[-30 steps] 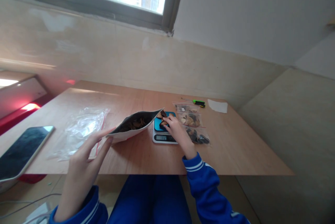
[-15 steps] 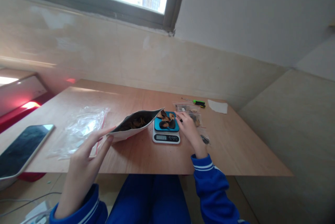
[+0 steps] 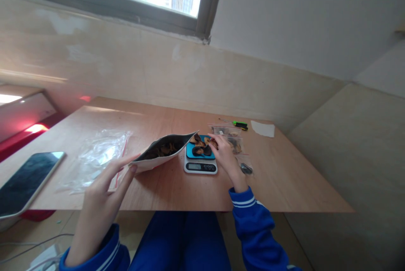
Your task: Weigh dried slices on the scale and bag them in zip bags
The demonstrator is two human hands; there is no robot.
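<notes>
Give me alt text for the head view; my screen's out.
The left hand holds an open pale bag of brown pieces; the right hand is at similar pieces on a digital scale. Filled clear bags lie near the right hand, a phone at far left.

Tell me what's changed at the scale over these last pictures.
The right hand drew back rightward from the digital scale, uncovering dried slices, then edged left again to the platform's right edge. Whether it grips a slice is unclear. The left hand still holds the open pouch; scale and phone stayed put.
</notes>
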